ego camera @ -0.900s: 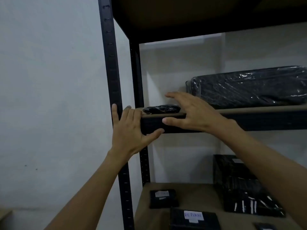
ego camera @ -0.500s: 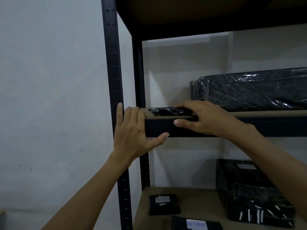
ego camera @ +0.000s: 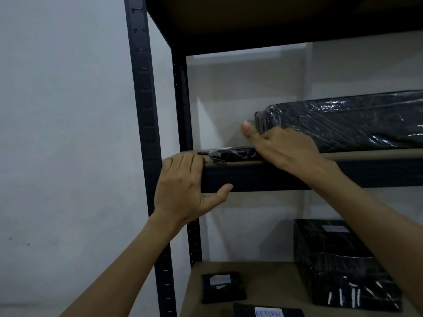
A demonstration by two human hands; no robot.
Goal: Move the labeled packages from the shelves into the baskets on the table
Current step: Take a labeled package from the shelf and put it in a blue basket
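A small flat black wrapped package (ego camera: 231, 154) lies at the front left of the upper shelf (ego camera: 370, 154). The fingers of my right hand (ego camera: 283, 149) cover its right end, and the thumb sticks up free. My left hand (ego camera: 183, 186) clasps the black front beam (ego camera: 274, 177) at the shelf's left corner, thumb under the beam. Behind my right hand a long black plastic-wrapped package (ego camera: 354, 122) fills the right of the same shelf. No basket or table is in view.
On the lower shelf (ego camera: 270, 277) sit a small black package with a white label (ego camera: 223, 287), one marked RETURN (ego camera: 267, 312) and a big black wrapped box (ego camera: 338, 264). A black upright post (ego camera: 144, 110) and a white wall (ego camera: 64, 133) stand to the left.
My right hand came down from above the small package onto it, then shifted to its right end with the thumb raised. My left hand closed onto the beam.
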